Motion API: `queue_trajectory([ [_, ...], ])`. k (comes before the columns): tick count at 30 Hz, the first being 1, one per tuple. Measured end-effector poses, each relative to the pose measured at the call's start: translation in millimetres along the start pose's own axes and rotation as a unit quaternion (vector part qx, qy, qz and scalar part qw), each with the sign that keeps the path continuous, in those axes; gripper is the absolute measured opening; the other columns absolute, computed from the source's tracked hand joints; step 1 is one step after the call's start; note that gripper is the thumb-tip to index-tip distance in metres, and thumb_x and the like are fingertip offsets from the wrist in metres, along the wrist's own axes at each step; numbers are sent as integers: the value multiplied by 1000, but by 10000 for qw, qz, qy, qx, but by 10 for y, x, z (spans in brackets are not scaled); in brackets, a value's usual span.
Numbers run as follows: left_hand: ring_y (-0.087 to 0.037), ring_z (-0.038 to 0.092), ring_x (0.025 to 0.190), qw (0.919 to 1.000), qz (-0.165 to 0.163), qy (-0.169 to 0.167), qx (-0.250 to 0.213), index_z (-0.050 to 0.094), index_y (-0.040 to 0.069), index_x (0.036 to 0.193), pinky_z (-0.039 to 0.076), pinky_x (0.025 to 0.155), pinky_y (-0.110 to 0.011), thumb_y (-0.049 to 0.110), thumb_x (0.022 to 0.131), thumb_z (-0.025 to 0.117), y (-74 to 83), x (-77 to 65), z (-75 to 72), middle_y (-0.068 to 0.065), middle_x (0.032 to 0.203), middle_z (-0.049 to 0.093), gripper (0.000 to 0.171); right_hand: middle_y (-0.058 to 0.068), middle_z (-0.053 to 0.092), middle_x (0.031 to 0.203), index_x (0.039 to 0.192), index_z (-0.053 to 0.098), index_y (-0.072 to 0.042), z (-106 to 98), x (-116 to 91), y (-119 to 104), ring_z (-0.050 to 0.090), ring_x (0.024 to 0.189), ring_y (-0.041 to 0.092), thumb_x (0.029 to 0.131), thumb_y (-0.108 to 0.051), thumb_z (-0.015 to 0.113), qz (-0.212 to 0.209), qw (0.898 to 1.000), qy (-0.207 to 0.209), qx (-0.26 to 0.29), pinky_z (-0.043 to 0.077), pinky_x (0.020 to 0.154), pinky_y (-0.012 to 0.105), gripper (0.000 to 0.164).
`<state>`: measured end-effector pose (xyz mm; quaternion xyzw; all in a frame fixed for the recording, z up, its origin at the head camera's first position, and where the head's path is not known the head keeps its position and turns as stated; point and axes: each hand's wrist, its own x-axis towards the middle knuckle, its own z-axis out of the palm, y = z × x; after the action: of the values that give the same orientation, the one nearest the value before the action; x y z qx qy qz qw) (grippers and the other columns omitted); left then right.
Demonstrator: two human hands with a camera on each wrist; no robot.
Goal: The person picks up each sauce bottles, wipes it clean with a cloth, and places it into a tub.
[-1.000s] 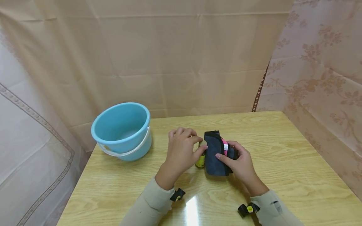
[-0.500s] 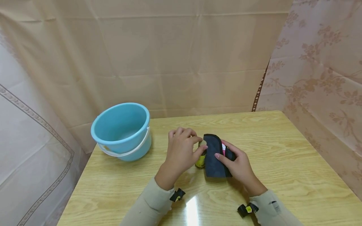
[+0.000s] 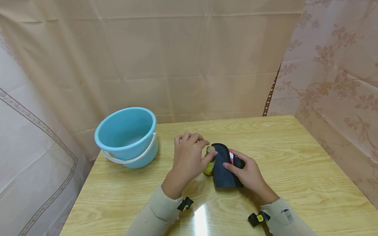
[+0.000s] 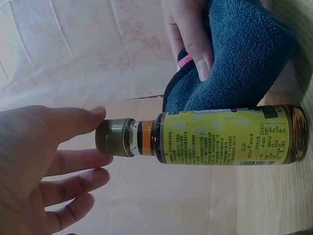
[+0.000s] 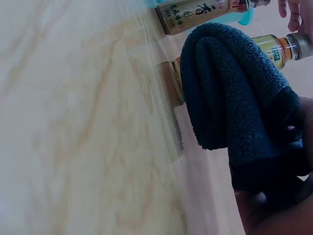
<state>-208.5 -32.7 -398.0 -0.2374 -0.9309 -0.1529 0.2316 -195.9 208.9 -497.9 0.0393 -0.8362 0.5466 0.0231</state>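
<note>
A small glass bottle [image 4: 220, 139] with a yellow printed label and an olive-coloured cap [image 4: 115, 137] stands upright on the table. My left hand [image 3: 189, 157] pinches its cap between thumb and index finger, the other fingers loosely bent. Against the bottle's side lies a folded dark blue terry cloth [image 3: 225, 168] with black edging and a pink and white tag. My right hand [image 3: 248, 168] grips this cloth, thumb on its near face and the fingers behind. The cloth covers part of the bottle in the head view and right wrist view.
A light blue bucket [image 3: 125, 137] with a white handle stands at the left on the wooden table [image 3: 280, 147]. The right wrist view shows a second labelled bottle [image 5: 195, 14] beyond the first. Beige and floral curtains [image 3: 189, 65] hang around the table.
The cloth has slid down and towards me along the bottle, and its upper fold has changed shape. My right hand has shifted slightly left with it. My left hand stays at the cap.
</note>
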Motion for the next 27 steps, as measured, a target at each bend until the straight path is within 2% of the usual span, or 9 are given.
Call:
queue_trajectory([
  [4,-21,55,108,9999,-23,95,-78,82,26,97,36,102,-51,56,90,74,-7,-1,-3,7,108,68,32,4,61,144,144,60,-34,0,-3,-31,68,116,26,92,-44,78,-96,9998,33,196,59,83,26,56],
  [11,-19,54,106,9997,-34,80,-239,83,26,95,36,101,-50,54,91,75,5,1,-9,7,104,68,29,0,56,151,146,58,-35,-28,-55,-157,62,126,20,92,-42,79,-100,9980,392,491,56,89,21,59],
  [17,-19,54,106,9995,-34,77,-320,83,25,95,36,102,-49,53,91,75,22,2,-4,8,104,68,30,4,57,150,149,57,-28,-45,-96,-238,64,122,13,92,-31,80,-285,9937,628,885,58,87,23,61],
  [22,-19,55,106,9994,-43,78,-345,84,25,96,36,103,-51,51,91,76,18,3,-3,7,104,68,28,1,56,151,147,59,-29,-28,-69,-221,60,127,17,91,-36,81,-244,9957,476,753,56,90,21,60],
  [27,-19,55,106,9994,-44,47,-333,84,25,97,37,102,-50,51,91,76,17,-2,4,8,104,68,27,2,57,149,146,60,-30,-8,-46,-158,63,124,25,90,-41,81,24,9970,226,737,59,87,26,60],
])
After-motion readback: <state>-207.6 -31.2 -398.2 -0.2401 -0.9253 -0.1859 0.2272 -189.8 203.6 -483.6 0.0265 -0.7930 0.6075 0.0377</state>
